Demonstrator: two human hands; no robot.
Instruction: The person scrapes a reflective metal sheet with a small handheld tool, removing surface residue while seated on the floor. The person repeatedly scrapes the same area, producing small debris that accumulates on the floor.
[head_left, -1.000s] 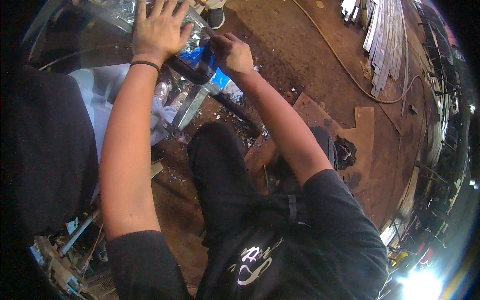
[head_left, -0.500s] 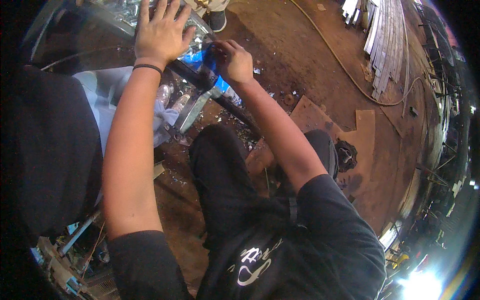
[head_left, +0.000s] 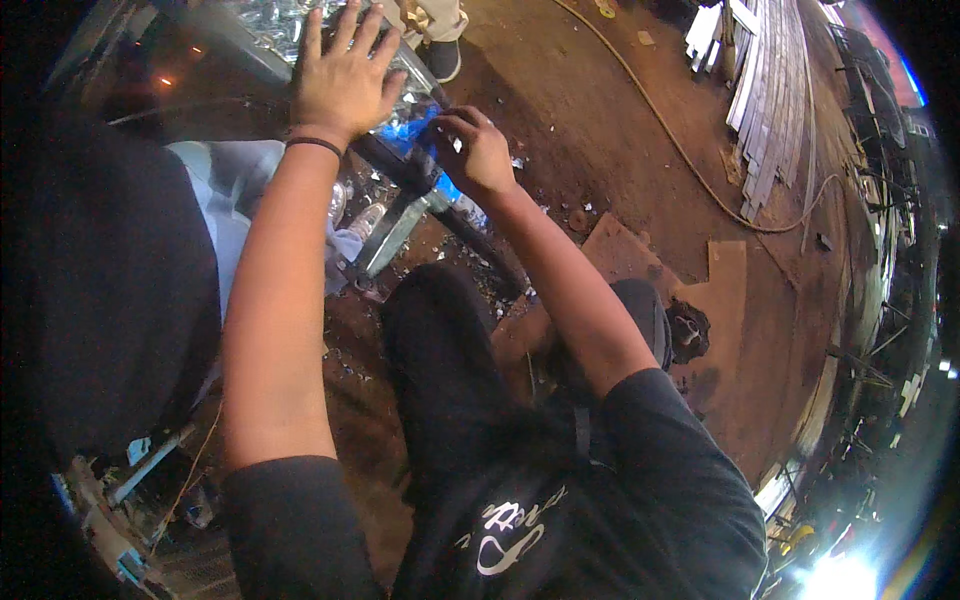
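Blue plastic, a small bright piece of it (head_left: 415, 128), shows between the 2 hands at the top of the head view, lying against a dark metal bar (head_left: 440, 205) that runs slantwise down toward the person's knee. The left hand (head_left: 345, 80) lies flat and open, its fingers spread and pointing away, pressed palm-down on a clear pane littered with glass shards (head_left: 265, 25); a thin black band (head_left: 313, 145) circles its wrist. The right hand (head_left: 475, 150) is curled, its fingertips pinched together at the edge of the blue piece, though what exactly they grip is too small to tell. The 2 hands sit near each other but do not touch. Below the bar lies a pale blue-grey cloth (head_left: 235, 185). Off to the right, a yellow hose (head_left: 690, 160) curves over the brown dirt floor (head_left: 590, 90) toward a stack of grey metal strips (head_left: 770, 90).
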